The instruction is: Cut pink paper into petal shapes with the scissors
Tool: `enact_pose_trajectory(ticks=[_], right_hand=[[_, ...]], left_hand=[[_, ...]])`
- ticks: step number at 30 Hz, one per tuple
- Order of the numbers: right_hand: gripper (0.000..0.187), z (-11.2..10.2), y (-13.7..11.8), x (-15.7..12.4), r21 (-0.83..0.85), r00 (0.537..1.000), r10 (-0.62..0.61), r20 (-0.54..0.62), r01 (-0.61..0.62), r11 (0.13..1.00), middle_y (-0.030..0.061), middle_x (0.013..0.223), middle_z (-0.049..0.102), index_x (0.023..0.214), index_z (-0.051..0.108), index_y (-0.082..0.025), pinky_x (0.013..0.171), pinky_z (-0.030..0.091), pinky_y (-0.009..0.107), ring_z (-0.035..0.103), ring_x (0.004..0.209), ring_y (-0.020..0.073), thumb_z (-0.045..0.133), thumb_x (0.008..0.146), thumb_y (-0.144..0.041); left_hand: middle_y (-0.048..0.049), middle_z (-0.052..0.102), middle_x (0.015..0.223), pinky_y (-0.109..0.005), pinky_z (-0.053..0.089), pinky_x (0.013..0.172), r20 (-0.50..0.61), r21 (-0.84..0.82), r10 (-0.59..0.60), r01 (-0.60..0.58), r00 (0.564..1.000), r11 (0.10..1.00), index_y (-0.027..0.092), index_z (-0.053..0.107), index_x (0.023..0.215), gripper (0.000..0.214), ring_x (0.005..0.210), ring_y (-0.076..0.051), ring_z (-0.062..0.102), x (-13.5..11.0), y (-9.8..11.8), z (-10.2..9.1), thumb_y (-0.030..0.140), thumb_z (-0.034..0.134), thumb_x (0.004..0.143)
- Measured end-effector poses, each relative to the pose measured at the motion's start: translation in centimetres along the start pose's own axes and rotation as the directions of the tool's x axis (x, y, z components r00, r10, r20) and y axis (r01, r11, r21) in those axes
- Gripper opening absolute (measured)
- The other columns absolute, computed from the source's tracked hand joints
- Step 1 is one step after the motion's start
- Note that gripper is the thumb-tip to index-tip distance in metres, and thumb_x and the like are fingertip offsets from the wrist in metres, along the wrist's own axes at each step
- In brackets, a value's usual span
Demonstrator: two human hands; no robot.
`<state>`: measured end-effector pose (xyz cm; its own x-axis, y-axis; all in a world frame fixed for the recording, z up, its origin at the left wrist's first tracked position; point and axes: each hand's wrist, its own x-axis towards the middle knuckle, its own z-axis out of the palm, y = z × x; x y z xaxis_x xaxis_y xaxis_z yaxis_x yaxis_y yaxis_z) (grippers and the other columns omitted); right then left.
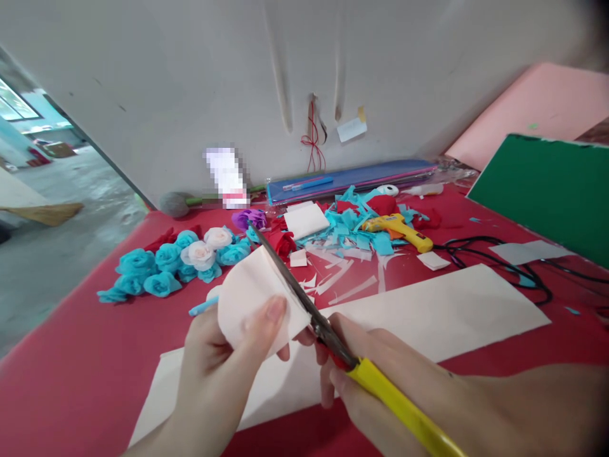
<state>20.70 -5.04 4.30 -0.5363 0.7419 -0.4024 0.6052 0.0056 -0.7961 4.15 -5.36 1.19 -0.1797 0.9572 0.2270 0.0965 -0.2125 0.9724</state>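
Note:
My left hand (223, 362) is closed on a folded piece of pale pink paper (252, 295), thumb pressed on its face. My right hand (375, 374) grips scissors (304, 301) with a yellow handle. The blades run up along the right edge of the paper piece. Both hands hover above a long white paper sheet (442, 311) that lies on the red table (71, 374).
Blue and white paper roses (176, 257) lie in a group at left. A yellow glue gun (397, 228) rests among blue, white and red paper scraps (352, 235), its black cord (495, 254) trailing right. Green (547, 184) and pink (537, 108) sheets lean at the right. A blue folder (352, 178) lies by the wall.

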Motion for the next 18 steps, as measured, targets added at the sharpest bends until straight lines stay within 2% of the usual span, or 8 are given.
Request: enact_pose_trajectory(ticks=[3,5,7,11,14,18], right_hand=[[0.029,0.1,0.0,1.0,-0.060,0.998,0.067,-0.019,-0.068,0.996,0.0061,0.079,0.060,0.105,0.054,-0.022,0.059,0.043,0.025,0.056,0.069,0.0172,0.042,0.078,-0.024],[0.028,0.2,0.0,1.8,-0.107,0.991,0.133,0.017,-0.131,0.986,0.0046,0.069,0.058,0.100,0.056,-0.022,0.054,0.041,0.025,0.055,0.063,0.0182,0.050,0.073,-0.023],[0.027,0.3,0.0,2.3,-0.120,0.989,0.145,0.019,-0.142,0.983,0.0040,0.065,0.055,0.099,0.057,-0.022,0.050,0.038,0.025,0.054,0.058,0.0180,0.051,0.072,-0.024],[0.026,0.4,0.1,1.8,-0.078,0.995,0.086,-0.059,-0.090,0.993,0.0044,0.067,0.053,0.097,0.058,-0.023,0.045,0.034,0.024,0.048,0.049,0.0140,0.040,0.082,-0.033],[0.028,0.3,0.3,1.3,-0.041,0.995,0.036,-0.092,-0.040,0.998,0.0036,0.063,0.053,0.095,0.058,-0.023,0.042,0.031,0.023,0.045,0.045,0.0122,0.039,0.083,-0.040],[0.037,-0.1,1.1,1.8,0.144,0.999,-0.042,0.014,0.039,0.989,0.0001,0.052,0.050,0.093,0.057,-0.020,0.039,0.030,0.020,0.042,0.039,0.0091,0.033,0.087,-0.049]], left_hand=[[0.0025,0.064,0.055,-0.027,0.046,0.045,0.010,-0.014,0.004,-0.004,1.000,1.000,0.024,0.054,0.043,0.038,0.057,-0.016,0.065,0.0,0.0,0.0,0.031,0.052,0.080],[0.0028,0.064,0.055,-0.026,0.047,0.046,0.030,-0.035,0.020,-0.019,0.999,0.999,0.024,0.056,0.044,0.036,0.058,-0.016,0.065,0.1,0.0,-0.1,0.028,0.053,0.080],[0.0041,0.064,0.057,-0.024,0.049,0.049,0.071,-0.046,0.037,-0.033,0.997,0.998,0.024,0.058,0.047,0.032,0.061,-0.015,0.065,0.1,0.0,-0.3,0.024,0.055,0.079],[0.0069,0.065,0.060,-0.022,0.049,0.051,0.119,-0.022,0.043,-0.041,0.992,0.999,0.026,0.059,0.050,0.031,0.060,-0.014,0.063,0.1,-0.1,-0.8,0.021,0.054,0.081],[0.0086,0.063,0.061,-0.019,0.048,0.053,0.123,-0.010,0.057,-0.056,0.991,0.998,0.027,0.060,0.052,0.031,0.059,-0.011,0.060,-0.1,-0.2,-0.9,0.019,0.053,0.081],[0.0093,0.062,0.060,-0.015,0.047,0.053,0.123,-0.025,0.068,-0.066,0.990,0.998,0.028,0.062,0.055,0.029,0.059,-0.009,0.057,0.1,0.0,-0.9,0.018,0.054,0.080]])
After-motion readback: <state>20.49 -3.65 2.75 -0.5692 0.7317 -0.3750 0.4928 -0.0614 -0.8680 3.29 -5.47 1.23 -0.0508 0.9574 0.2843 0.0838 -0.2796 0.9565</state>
